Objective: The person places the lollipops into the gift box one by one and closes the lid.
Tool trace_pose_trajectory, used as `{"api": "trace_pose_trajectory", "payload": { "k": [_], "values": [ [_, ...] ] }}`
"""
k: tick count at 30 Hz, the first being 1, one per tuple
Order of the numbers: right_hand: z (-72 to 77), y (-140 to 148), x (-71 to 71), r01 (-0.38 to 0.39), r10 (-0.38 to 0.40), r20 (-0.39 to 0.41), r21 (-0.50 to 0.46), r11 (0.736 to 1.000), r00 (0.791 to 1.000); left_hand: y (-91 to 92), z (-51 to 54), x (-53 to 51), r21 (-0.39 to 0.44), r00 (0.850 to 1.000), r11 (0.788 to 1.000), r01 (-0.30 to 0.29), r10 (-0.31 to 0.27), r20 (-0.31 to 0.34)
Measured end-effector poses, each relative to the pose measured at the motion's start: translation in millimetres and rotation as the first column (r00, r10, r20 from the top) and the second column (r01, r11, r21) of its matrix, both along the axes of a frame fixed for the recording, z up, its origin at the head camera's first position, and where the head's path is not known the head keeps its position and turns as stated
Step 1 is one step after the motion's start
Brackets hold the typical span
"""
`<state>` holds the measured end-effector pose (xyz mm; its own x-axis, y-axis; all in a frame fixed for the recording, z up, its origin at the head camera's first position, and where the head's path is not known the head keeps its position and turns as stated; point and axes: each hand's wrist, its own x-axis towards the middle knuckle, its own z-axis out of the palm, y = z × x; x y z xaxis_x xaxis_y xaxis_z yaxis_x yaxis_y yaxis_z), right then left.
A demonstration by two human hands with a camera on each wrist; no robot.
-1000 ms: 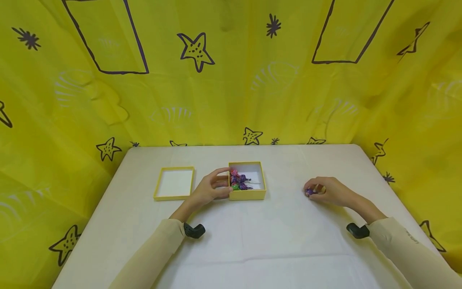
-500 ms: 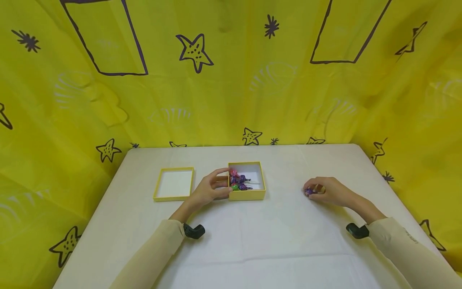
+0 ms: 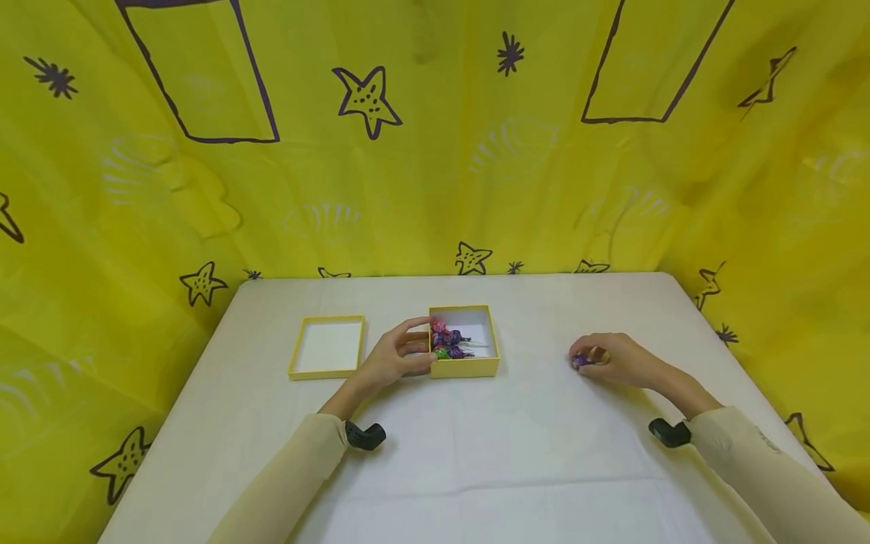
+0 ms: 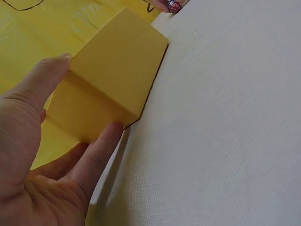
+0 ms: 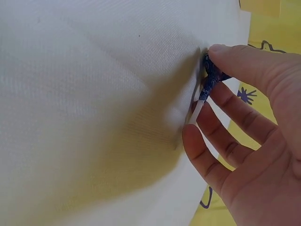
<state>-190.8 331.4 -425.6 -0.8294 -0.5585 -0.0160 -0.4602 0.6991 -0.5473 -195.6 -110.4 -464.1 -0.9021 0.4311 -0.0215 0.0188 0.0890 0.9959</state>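
A yellow box (image 3: 465, 368) with a white inside stands open in the middle of the table, several wrapped lollipops (image 3: 451, 341) lying at its left side with their sticks to the right. My left hand (image 3: 390, 357) holds the box's left side; in the left wrist view the thumb lies at the top edge and the other fingers (image 4: 106, 141) touch the side wall. Off to the right, my right hand (image 3: 621, 359) pinches a purple-wrapped lollipop (image 5: 212, 75) by its head, low at the white cloth. Its white stick points toward the fingertips below.
A shallow yellow-rimmed lid (image 3: 328, 374) lies with its white inside up, left of the box. White cloth covers the table (image 3: 516, 453). Yellow curtains (image 3: 421, 189) with drawn stars hang behind and at both sides.
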Motion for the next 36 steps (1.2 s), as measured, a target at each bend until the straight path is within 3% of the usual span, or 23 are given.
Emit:
{"api": "trace_pose_trajectory", "payload": {
  "k": [9, 17, 36],
  "values": [
    [3.4, -5.9, -7.3, -0.066, 0.066, 0.004, 0.004, 0.998, 0.998, -1.6, -1.1, 0.3, 0.005, 1.0, 1.0, 0.002, -0.002, -0.008],
    [15.0, -10.9, -14.9, -0.151, 0.151, 0.001, -0.005, 0.989, 0.989, -1.5, -2.2, -0.3, 0.012, 1.0, 1.0, -0.004, 0.004, 0.001],
    [21.2, -23.1, -20.8, -0.148, 0.147, -0.004, -0.021, 0.989, 0.989, -1.6, 0.3, 0.9, 0.001, 1.0, 1.0, 0.0, 0.0, -0.004]
  ]
}}
